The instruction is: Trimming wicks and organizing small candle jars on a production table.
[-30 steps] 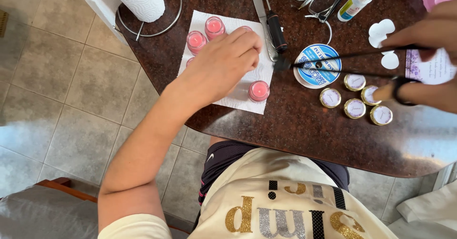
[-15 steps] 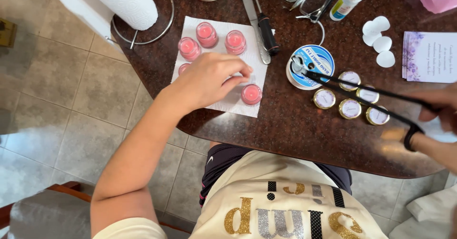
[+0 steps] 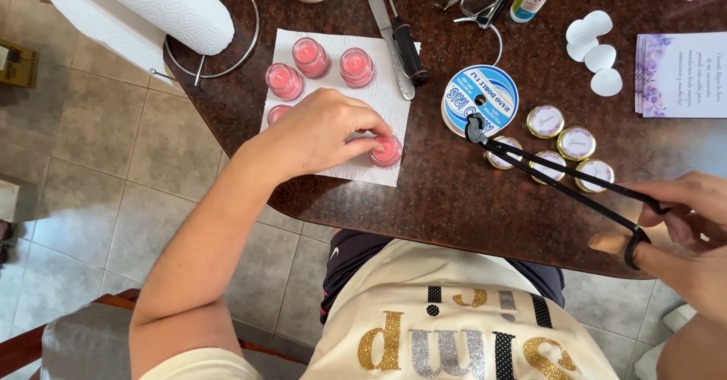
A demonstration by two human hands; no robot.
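pink wax: small jar candle (image 3: 387, 151) at the near right corner of the white paper towel (image 3: 386, 100), glass sides, flat rosy top
left hand (image 3: 322, 134): fingertips pinched round that jar, resting on the towel
right hand (image 3: 685, 225): clenched on black scissors (image 3: 560, 187), thumb through a loop, tips at the ribbon spool (image 3: 480, 100)
step: looks like grabbing one candle
next move: probably needs a straight lift, three more jars (image 3: 312, 57) close behind

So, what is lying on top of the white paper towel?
On the paper towel stand pink jars: three in the open at its far side, one touched by the left hand, one half hidden behind it. Anything beneath the hand is covered.
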